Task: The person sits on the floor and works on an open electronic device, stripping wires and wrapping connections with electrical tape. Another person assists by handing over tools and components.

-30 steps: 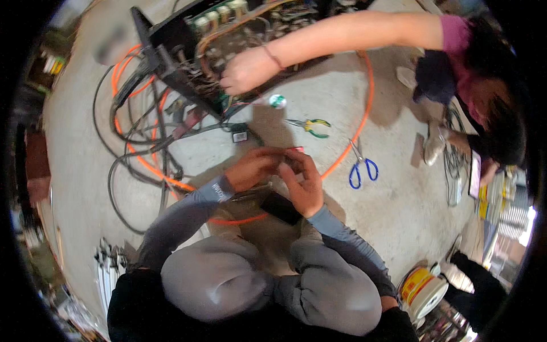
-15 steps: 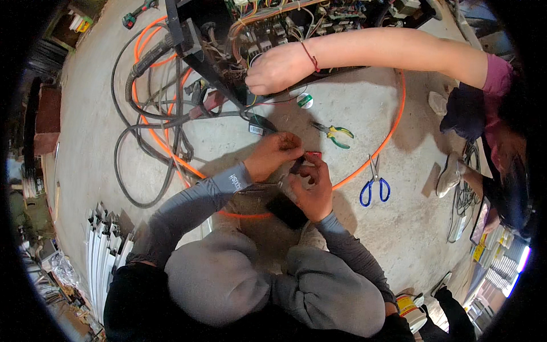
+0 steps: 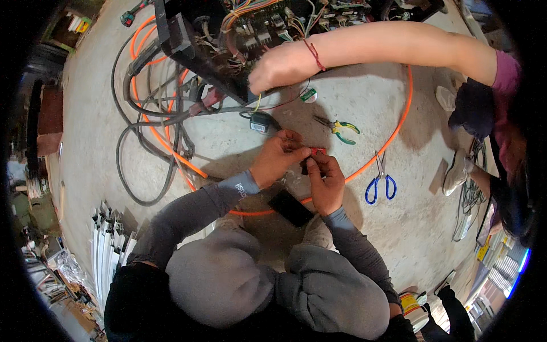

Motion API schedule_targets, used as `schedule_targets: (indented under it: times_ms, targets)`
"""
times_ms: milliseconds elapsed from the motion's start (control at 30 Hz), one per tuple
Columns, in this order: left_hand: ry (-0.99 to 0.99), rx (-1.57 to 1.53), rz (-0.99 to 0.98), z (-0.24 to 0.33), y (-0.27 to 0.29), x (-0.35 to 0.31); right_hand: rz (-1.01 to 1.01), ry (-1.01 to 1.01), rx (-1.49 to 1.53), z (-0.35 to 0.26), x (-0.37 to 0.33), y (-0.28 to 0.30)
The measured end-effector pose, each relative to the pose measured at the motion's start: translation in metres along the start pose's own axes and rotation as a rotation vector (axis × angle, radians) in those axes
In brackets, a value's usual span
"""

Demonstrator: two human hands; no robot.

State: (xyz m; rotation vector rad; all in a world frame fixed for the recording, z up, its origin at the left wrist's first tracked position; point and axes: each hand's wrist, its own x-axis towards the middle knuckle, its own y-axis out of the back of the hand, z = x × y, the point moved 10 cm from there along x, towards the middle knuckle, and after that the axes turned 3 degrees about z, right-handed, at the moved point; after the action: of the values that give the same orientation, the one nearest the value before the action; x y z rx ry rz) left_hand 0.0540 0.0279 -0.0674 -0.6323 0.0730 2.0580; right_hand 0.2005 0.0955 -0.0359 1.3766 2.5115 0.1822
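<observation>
My left hand (image 3: 279, 159) and my right hand (image 3: 326, 183) meet above the floor, fingertips almost touching. Between them is a small red and black piece (image 3: 319, 151), gripped by my right thumb and fingers. My left fingers are pinched together against it; whatever they hold is hidden. Below my hands a black flat rectangle (image 3: 291, 208), like a phone, lies on the floor. Beyond my left hand rests a small black box with a pale label (image 3: 259, 123). Pliers with green and yellow handles (image 3: 344, 131) lie to the right, farther off, and blue-handled scissors (image 3: 380, 187) lie nearer.
A co-worker's hand (image 3: 278, 65) reaches to an opened machine full of wiring (image 3: 268, 28). Black cables and an orange hose (image 3: 405, 108) loop over the concrete floor. A green and white roll (image 3: 308, 95) lies near the machine. White metal profiles (image 3: 105, 242) stand at left.
My right hand has risen slightly and closed in on the small piece beside my left fingers. The black rectangle shows more fully. The co-worker's hand stays at the machine.
</observation>
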Motion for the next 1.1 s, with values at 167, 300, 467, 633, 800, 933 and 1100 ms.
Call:
schedule_targets:
  times_ms: [167, 300, 467, 633, 800, 933, 1100]
  targets:
    - [-0.07, 0.114, 0.036, 0.01, 0.007, -0.003, -0.026, -0.021, 0.052, -0.006, 0.0, -0.006]
    - [-0.072, 0.291, 0.049, 0.023, 0.006, -0.006, 0.002, 0.125, -0.175, -0.017, 0.001, -0.004]
    - [-0.041, 0.214, 0.182, 0.016, 0.01, -0.009, 0.03, 0.353, -0.47, -0.034, -0.004, -0.004]
    - [0.043, -0.065, 0.178, -0.006, 0.011, -0.007, 0.025, 0.38, -0.323, -0.042, -0.005, -0.002]
    - [0.101, -0.111, 0.177, -0.004, 0.008, -0.009, 0.075, 0.478, -0.422, -0.052, -0.006, 0.002]
    - [0.15, -0.091, 0.204, -0.009, 0.006, -0.013, 0.099, 0.576, -0.47, -0.059, -0.009, 0.003]
    - [0.21, -0.179, 0.176, -0.022, 0.004, -0.019, 0.096, 0.555, -0.482, -0.055, -0.005, 0.006]
